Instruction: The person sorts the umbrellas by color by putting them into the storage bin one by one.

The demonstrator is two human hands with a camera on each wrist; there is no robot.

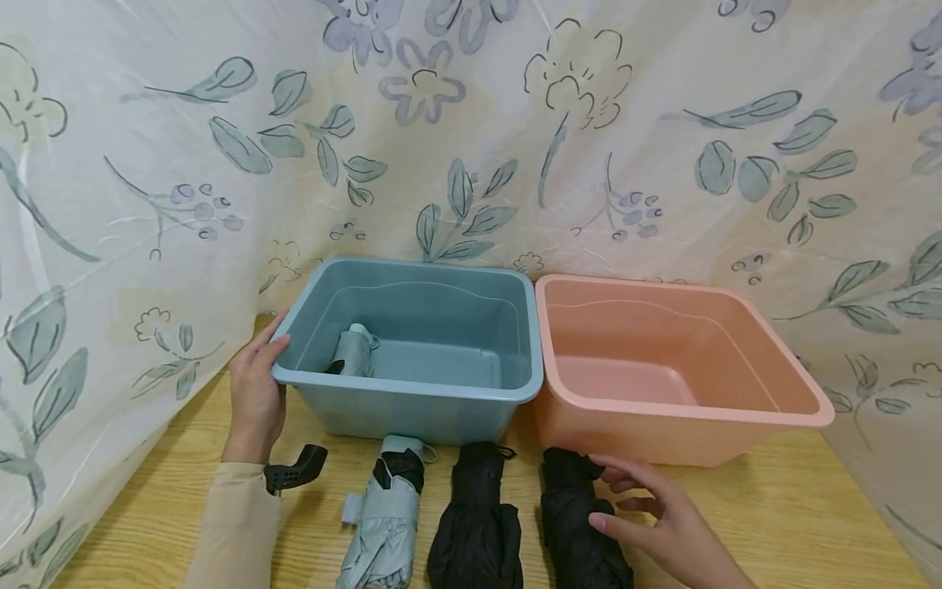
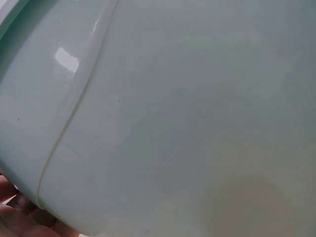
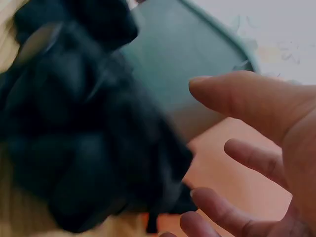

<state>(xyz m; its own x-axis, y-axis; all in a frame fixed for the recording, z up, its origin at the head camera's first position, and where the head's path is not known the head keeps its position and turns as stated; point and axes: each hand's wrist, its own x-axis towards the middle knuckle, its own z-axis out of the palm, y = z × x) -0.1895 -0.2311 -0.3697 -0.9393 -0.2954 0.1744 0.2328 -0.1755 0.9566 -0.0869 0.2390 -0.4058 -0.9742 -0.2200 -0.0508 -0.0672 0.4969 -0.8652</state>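
Note:
My left hand (image 1: 253,393) grips the left rim of a blue plastic bin (image 1: 434,413); in the left wrist view the bin's outer wall (image 2: 173,108) fills most of the frame, with fingers (image 2: 24,217) at its lower left edge. Inside the bin lies a folded light blue umbrella (image 1: 356,352). My right hand (image 1: 655,515) is beside the rightmost folded black umbrella (image 1: 577,523), fingers spread and loosely bent. In the right wrist view, thumb and fingertips stand apart, close to the blurred black fabric (image 3: 94,138).
A pink bin (image 1: 684,425) stands right of the blue one, rims nearly meeting. In front lie another light blue folded umbrella (image 1: 386,523) and a second black one (image 1: 477,523) on the wooden table (image 1: 802,523). A flower-patterned sheet (image 1: 471,147) hangs behind and at the sides.

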